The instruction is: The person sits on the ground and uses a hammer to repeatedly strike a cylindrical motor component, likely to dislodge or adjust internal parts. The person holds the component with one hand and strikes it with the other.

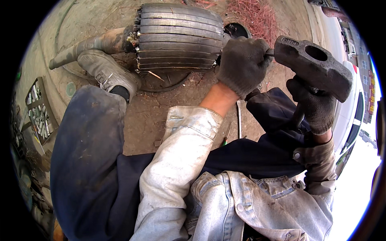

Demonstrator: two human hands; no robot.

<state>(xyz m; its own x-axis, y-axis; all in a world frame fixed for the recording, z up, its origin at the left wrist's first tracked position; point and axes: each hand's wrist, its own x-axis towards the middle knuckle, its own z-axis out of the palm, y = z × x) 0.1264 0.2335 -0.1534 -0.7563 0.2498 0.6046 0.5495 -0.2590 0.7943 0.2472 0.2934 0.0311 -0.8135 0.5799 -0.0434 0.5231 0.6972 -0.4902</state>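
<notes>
My left hand [243,64], in a dark knit glove, is closed around a slim metal tool [269,52] at the right end of a dark cylindrical rotor [179,34] with lengthwise bars and a long rusty shaft [92,42]. My right hand [315,106], also gloved, grips the handle of a heavy dark hammer [329,72]. The hammer head is raised beside my left fist, close to the tool's visible end. The tool's other end is hidden behind my left hand.
My gray shoe [104,70] rests by the rotor. A tray [38,112] of metal tools lies at left; thin tools [227,136] lie on the dirt between my legs. Red wire scraps [253,16] are at the back, a white car [350,128] at right.
</notes>
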